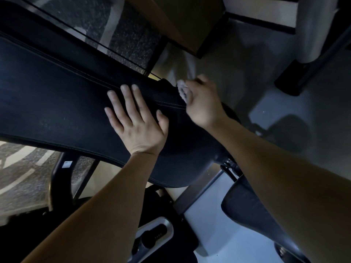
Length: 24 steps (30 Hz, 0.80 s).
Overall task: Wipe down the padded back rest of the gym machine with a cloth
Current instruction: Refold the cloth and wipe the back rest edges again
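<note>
Forearms: two bare arms fill the lower frame, the left forearm [98, 205] rising from the bottom left and the right forearm [284, 177] from the bottom right, both reaching up to the pad.
Left hand: the left hand [136, 120] lies palm down on the pad, fingers straight and spread, thumb out to the side, holding nothing.
Right hand: the right hand [203, 103] sits at the pad's right end, slightly blurred, with its fingers curled tight round the cloth.
Cloth: the pale grey cloth [183, 91] is bunched in the right hand and pressed against the pad's upper right corner, just beside the stitched seam. Whether the blurred pale streak above it is more cloth I cannot tell.
Back rest: the black padded back rest [57, 92], long with pale stitched seams, runs slantwise from the left edge to the middle, under both hands.
Second pad: a dark rounded pad [252, 211] shows at lower right, partly behind the right forearm.
Frame: a silver-grey metal plate [155, 232] with a dark slot lies below the back rest.
Floor: a speckled dark floor with pale stripes [22, 168] shows at lower left.
Top: a brown box-like shape [180, 21] stands beyond the pad.
</note>
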{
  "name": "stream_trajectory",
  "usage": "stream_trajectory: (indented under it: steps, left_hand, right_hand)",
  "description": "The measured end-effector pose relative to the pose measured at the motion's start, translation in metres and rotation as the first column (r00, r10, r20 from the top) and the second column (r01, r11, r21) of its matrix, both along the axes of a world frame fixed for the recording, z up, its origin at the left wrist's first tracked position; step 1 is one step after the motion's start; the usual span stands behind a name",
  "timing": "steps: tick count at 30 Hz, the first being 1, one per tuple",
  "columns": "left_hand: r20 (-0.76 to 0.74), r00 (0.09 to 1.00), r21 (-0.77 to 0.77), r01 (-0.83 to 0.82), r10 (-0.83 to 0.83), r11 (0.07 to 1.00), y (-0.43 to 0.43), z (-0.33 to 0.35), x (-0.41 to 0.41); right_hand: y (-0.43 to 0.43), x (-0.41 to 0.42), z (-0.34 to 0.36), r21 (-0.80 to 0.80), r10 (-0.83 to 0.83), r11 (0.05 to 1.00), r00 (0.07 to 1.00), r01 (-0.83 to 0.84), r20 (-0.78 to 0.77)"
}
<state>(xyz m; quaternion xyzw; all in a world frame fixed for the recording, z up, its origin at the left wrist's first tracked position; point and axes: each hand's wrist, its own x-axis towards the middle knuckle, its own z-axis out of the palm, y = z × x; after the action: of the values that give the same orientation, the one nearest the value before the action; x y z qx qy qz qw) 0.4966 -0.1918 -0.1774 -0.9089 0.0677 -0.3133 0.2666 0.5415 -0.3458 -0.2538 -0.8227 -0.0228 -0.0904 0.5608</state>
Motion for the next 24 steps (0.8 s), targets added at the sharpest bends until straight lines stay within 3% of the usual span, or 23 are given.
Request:
stream_trajectory:
  steps: [2, 4, 6, 8, 12, 16, 22, 24]
  left_hand:
    - [-0.005, 1.000, -0.004, 0.004, -0.004, 1.000, 0.001, 0.000, 0.001]
    - [-0.011, 1.000, -0.007, 0.008, -0.008, 1.000, 0.001, -0.001, 0.001]
    - [-0.010, 1.000, -0.019, 0.009, -0.009, 1.000, 0.002, -0.002, 0.002]
    - [-0.010, 1.000, -0.032, 0.011, -0.012, 0.999, 0.003, -0.001, 0.002]
    - [-0.006, 1.000, -0.046, 0.024, -0.024, 0.999, 0.001, 0.000, 0.002]
    - [-0.001, 1.000, -0.042, 0.028, -0.028, 0.999, 0.002, -0.001, 0.003]
    - [-0.003, 1.000, -0.050, 0.025, -0.026, 0.998, 0.002, -0.001, 0.003]
    - [-0.005, 0.999, -0.053, 0.031, -0.032, 0.998, 0.002, -0.001, 0.003]
  right_hand:
    - [-0.010, 0.003, -0.007, 0.048, -0.032, 0.998, 0.999, 0.030, 0.044]
    - [-0.024, 0.002, -0.012, 0.106, -0.044, 0.993, 0.993, 0.056, -0.112]
    - [-0.022, 0.009, -0.005, 0.126, 0.072, 0.991, 0.972, -0.045, -0.224]
    - [-0.006, 0.022, 0.020, 0.129, 0.180, 0.980, 0.953, -0.152, -0.243]
    - [0.008, 0.030, 0.045, 0.195, 0.216, 0.965, 0.950, -0.173, -0.224]
    - [-0.012, 0.029, 0.015, 0.144, 0.222, 0.973, 0.892, -0.179, -0.394]
    - [0.010, 0.047, 0.057, 0.266, 0.345, 0.925, 0.893, -0.271, -0.289]
    - [0.005, 0.044, 0.046, 0.305, 0.361, 0.915, 0.876, -0.265, -0.320]
